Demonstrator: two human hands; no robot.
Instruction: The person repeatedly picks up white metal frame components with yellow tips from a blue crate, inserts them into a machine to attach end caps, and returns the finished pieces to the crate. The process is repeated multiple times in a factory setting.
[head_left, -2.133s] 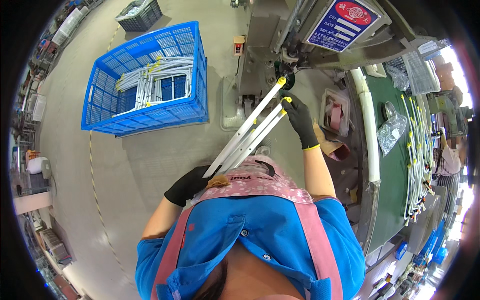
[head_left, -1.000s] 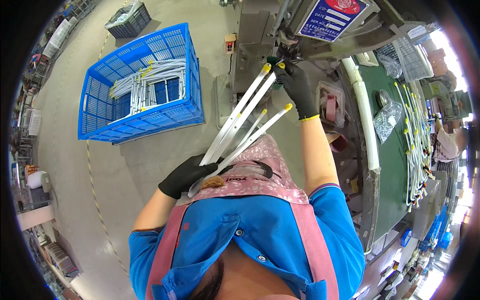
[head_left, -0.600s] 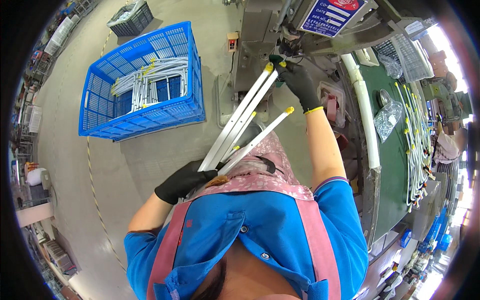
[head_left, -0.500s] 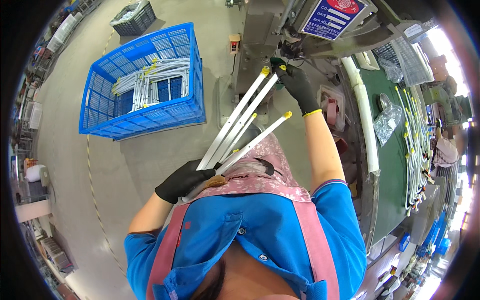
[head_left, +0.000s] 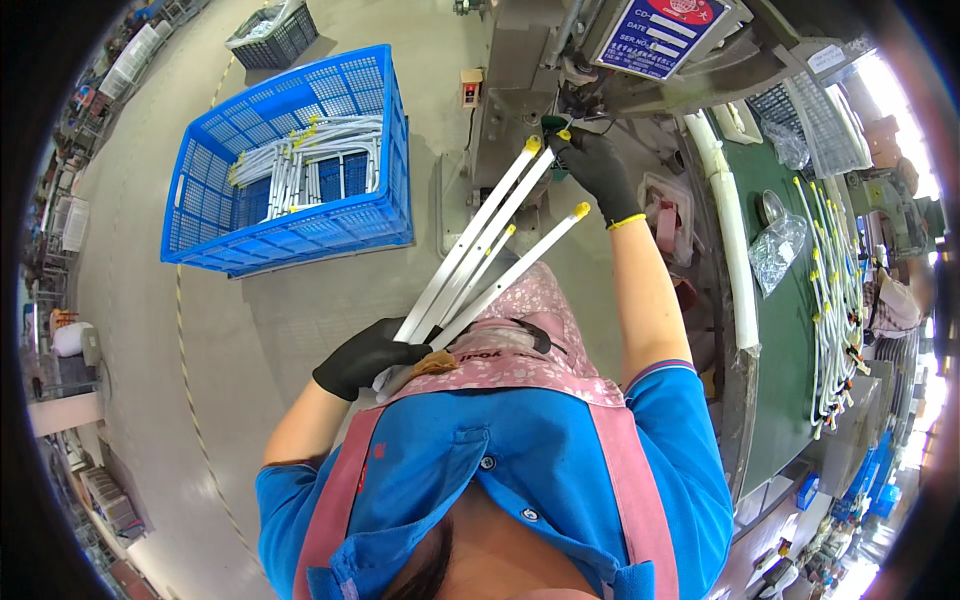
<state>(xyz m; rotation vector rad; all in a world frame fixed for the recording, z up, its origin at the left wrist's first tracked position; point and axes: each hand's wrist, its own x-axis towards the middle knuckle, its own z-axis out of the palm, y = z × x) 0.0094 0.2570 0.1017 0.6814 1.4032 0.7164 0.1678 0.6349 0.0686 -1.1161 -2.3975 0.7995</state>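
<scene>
A white metal tube frame (head_left: 497, 227) with several legs and yellow end caps slants up and right from my waist. My black-gloved left hand (head_left: 368, 358) is closed round its lower end, just in front of the pink apron. My right hand (head_left: 598, 175), also in a black glove, pinches the upper end of one leg by its yellow cap (head_left: 564, 136). That end sits under the head of a grey machine (head_left: 530, 60). One leg (head_left: 540, 256) splays out to the right, its capped tip free. My right fingertips are partly hidden against the dark machine parts.
A blue plastic crate (head_left: 330, 225) with similar white frames stands on the floor at left, a dark crate (head_left: 275, 42) behind it. On the right, a green-topped bench (head_left: 770, 400) carries several capped tubes (head_left: 825, 300) and a clear plastic bag (head_left: 778, 255). A machine plate (head_left: 655, 35) juts overhead.
The splayed leg's tip has shifted slightly up and to the right. Both hands keep their hold at nearly the same places.
</scene>
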